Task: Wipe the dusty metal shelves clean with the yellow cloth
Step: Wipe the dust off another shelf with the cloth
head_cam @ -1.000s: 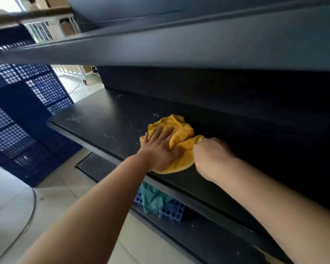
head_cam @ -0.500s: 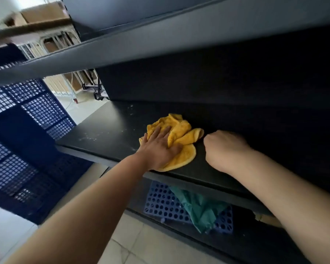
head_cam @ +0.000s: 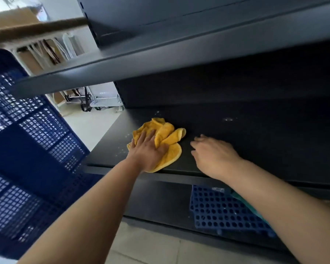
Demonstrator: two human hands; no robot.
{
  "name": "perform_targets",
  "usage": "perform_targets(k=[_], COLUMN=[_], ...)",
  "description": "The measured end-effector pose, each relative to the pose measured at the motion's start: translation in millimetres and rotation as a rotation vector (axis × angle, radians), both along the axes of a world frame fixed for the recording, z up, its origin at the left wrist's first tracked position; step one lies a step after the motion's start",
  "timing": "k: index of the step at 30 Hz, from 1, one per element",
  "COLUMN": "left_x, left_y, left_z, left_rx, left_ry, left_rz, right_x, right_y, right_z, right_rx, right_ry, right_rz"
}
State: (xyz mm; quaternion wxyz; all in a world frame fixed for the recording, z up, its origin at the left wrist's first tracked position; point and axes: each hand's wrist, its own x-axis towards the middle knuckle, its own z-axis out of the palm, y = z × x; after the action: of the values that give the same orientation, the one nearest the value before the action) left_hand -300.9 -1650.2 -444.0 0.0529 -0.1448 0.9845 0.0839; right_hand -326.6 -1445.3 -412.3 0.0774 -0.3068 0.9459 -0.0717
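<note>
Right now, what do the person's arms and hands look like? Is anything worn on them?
Both arms are bare from the bottom edge of the picture up to the hands, with no sleeves in view. The left hand and the right hand wear no gloves. No watch, bracelet or ring shows on either wrist or on the fingers that can be seen.

The cloth [head_cam: 167, 139] is bright yellow against the matt black shelf [head_cam: 255, 141], which carries pale dust specks. Below lies a blue mat [head_cam: 221, 210] pierced with round holes; at left stands a dark blue grid-patterned crate [head_cam: 27, 149].
</note>
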Motion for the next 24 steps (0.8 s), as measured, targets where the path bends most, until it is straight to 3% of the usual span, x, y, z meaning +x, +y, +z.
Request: perform_targets(k=[13,21,24], left_x=[-5.4,-5.9,-6.2], left_y=[-53.9,-54.1,-45.4], left_z=[-2.8,-0.1,1.1], left_rx=[0.011,0.020,0.032], left_ry=[0.011,-0.004,-0.015], left_rz=[0.071,0.096,0.139], right_x=[-11.3,-16.5,-14.1], right_y=[-42.5,-31.9,-10.9], right_z=[-3.4,-7.8,-9.6], right_rx=[0.173,0.161,0.014], right_ry=[0.035,0.060,0.000], right_rz=[-0.079,0.040,0.041])
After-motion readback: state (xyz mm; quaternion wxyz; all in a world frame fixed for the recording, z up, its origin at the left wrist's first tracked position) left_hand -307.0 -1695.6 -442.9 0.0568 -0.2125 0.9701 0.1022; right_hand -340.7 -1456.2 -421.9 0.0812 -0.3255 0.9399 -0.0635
